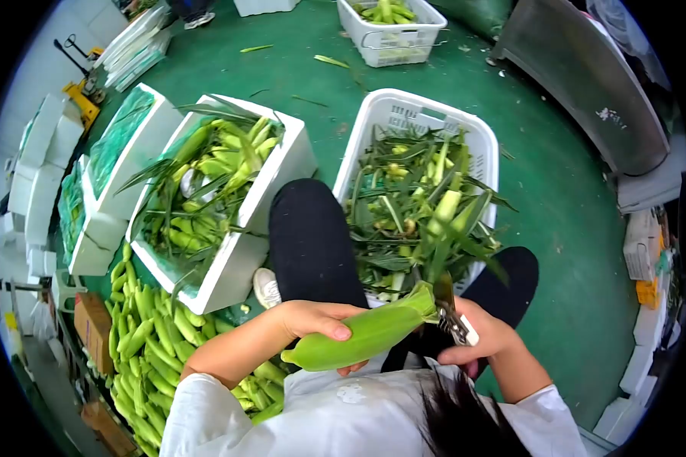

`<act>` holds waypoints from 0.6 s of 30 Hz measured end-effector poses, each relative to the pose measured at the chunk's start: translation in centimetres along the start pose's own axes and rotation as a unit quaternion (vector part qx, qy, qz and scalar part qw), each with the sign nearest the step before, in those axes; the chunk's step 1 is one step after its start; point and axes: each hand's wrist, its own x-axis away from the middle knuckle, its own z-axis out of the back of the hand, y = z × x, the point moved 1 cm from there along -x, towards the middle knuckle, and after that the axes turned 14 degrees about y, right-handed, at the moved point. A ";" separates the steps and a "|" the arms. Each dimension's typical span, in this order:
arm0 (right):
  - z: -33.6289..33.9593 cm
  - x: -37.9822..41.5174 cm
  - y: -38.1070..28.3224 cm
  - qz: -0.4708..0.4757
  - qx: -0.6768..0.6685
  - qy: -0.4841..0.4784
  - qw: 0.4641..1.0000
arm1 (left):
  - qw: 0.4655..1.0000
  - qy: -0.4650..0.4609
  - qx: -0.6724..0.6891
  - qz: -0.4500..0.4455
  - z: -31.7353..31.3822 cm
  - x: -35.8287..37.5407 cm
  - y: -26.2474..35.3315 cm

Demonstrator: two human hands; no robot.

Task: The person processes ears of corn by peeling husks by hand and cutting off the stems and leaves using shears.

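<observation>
— What are your hands holding?

— My left hand (pixel 312 320) is gripping a long green husked corn cob (pixel 366 335) crosswise over my lap, fingers curled around its middle. My right hand (pixel 480 339) is closing tight on a metal-bladed cutter (pixel 451 316) at the cob's leafy end.

— And around you?

— I am sitting over a white slatted plastic basket (pixel 404 114) of green trimmings, beside a white foam box (pixel 278 179) of leafy cobs. Trimmed green cobs (pixel 149 343) are lying piled on the green floor (pixel 572 228).
</observation>
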 end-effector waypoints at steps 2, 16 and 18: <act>0.4 1.6 1.1 -0.057 -0.059 0.152 0.985 | 0.999 -0.022 0.027 0.008 0.5 -2.1 -0.9; 0.5 -5.6 10.4 -0.270 -0.145 -0.017 0.952 | 0.022 0.590 0.391 -0.706 -2.9 44.7 -39.9; 0.3 -5.9 10.3 -0.278 -0.155 -0.011 0.948 | -0.105 0.574 0.340 -0.737 -2.8 51.9 -49.3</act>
